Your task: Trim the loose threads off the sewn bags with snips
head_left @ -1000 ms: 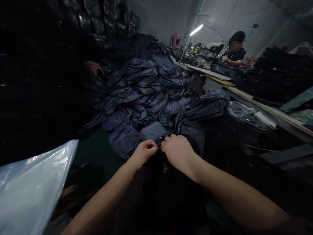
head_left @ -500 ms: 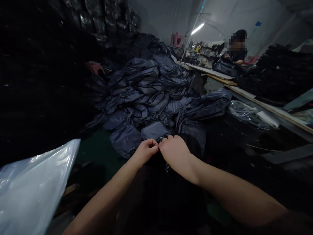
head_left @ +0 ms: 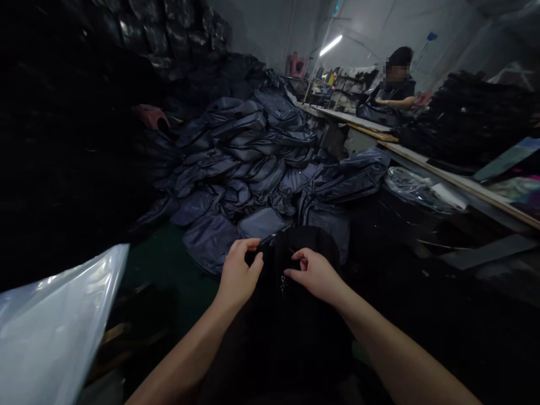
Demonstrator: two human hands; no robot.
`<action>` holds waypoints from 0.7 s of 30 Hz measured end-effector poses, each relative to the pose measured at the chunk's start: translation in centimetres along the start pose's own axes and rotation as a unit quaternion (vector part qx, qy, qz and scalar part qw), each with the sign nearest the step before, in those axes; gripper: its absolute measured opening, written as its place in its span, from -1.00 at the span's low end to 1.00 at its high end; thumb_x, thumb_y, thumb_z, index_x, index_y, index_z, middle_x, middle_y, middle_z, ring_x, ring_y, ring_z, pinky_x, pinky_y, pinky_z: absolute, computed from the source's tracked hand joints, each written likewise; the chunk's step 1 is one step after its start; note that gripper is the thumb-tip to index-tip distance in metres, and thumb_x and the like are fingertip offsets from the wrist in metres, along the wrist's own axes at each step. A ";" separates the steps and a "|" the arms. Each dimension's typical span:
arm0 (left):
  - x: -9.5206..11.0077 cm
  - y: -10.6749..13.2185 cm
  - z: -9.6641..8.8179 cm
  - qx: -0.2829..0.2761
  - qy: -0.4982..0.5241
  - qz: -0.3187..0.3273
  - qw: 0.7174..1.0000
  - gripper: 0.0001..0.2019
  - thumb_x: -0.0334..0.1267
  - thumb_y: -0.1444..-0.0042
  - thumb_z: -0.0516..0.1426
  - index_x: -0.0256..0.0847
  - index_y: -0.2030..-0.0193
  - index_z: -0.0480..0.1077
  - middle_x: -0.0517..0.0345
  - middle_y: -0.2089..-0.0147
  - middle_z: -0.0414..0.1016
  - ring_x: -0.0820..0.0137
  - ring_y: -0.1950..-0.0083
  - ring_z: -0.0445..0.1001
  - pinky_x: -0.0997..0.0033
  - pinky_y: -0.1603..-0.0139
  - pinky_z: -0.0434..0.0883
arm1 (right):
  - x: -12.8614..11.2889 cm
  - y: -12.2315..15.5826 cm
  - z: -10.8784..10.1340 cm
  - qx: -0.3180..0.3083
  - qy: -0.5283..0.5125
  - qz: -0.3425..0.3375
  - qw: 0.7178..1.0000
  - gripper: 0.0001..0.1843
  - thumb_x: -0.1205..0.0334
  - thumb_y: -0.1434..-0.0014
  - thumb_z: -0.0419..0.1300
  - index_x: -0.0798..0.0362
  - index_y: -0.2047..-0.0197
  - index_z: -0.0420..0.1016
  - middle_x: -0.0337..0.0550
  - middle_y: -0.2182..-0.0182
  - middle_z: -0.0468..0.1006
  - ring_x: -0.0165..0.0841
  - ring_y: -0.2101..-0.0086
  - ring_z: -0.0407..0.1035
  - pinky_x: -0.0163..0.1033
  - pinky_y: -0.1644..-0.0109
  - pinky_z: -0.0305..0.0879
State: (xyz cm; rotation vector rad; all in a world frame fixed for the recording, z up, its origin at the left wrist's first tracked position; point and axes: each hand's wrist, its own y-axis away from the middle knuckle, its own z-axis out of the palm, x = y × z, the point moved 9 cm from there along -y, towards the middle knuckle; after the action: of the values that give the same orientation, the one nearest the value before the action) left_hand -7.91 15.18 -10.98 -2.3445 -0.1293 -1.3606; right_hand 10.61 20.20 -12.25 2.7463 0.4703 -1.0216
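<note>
A black bag (head_left: 310, 332) stands upright close in front of me, its lower part lost in the dark. Metal zipper pulls (head_left: 283, 283) hang on its near side. My left hand (head_left: 240, 270) is at the bag's upper left edge, thumb and fingers apart, with nothing visible between them. On the other side, my right hand (head_left: 318, 275) is just right of the zipper pulls. Its fingers are curled and its thumb is held apart from them. I cannot tell whether its fingertips touch the fabric.
Beyond the bag lies a large heap of dark bags (head_left: 248, 152). Clear plastic sheeting (head_left: 54, 320) is at the lower left. A long worktable (head_left: 455, 174) runs along the right, where a person (head_left: 399, 84) sits. A pink stool (head_left: 152, 117) stands behind the heap's left side.
My hands were together at the bag's top edge and have now parted. The right hand has turned over and come off the edge, baring the bag's top. The view has shifted slightly.
</note>
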 end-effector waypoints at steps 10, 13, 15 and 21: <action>2.5 0.4 0.4 -0.022 -0.014 0.029 0.999 -0.78 -0.28 -0.13 0.05 -0.15 0.08 0.38 0.12 0.11 0.43 0.36 0.07 0.40 0.30 -0.02 0.31 | 0.6 0.7 -3.1 0.129 -0.009 -0.061 0.990 -0.87 0.20 -0.14 0.10 0.04 0.41 0.32 -0.27 0.55 0.36 -0.41 0.51 0.24 -0.34 0.45 0.11; 3.0 0.4 0.7 -0.030 -0.006 0.038 0.999 -0.81 -0.29 -0.13 0.05 -0.15 0.12 0.40 0.14 0.13 0.43 0.37 0.09 0.40 0.34 0.01 0.32 | 0.6 1.5 -4.7 0.180 0.007 -0.084 0.980 -0.93 0.25 -0.12 0.11 0.03 0.38 0.32 -0.25 0.49 0.37 -0.39 0.46 0.27 -0.32 0.39 0.14; 3.4 0.3 1.3 -0.043 0.000 0.042 0.998 -0.81 -0.30 -0.13 0.06 -0.15 0.13 0.40 0.15 0.14 0.44 0.39 0.10 0.41 0.36 0.03 0.32 | 0.1 1.6 -4.7 0.171 -0.005 -0.110 0.979 -0.95 0.26 -0.13 0.10 0.03 0.36 0.32 -0.23 0.45 0.39 -0.38 0.43 0.28 -0.31 0.34 0.17; 3.6 0.0 2.6 -0.047 0.038 0.032 0.998 -0.82 -0.28 -0.13 0.07 -0.16 0.12 0.39 0.14 0.13 0.47 0.39 0.11 0.43 0.38 0.04 0.34 | -2.3 -0.4 -2.2 0.044 -0.123 -0.152 0.980 -0.81 0.15 -0.27 -0.06 0.06 0.19 0.28 -0.21 0.37 0.43 -0.43 0.46 0.32 -0.33 0.35 0.24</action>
State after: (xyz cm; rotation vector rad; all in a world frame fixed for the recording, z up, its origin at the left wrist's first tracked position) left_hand -3.98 15.73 -9.05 -2.3485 0.0315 -1.4509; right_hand 10.12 20.65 -9.11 2.6222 0.8391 -1.4636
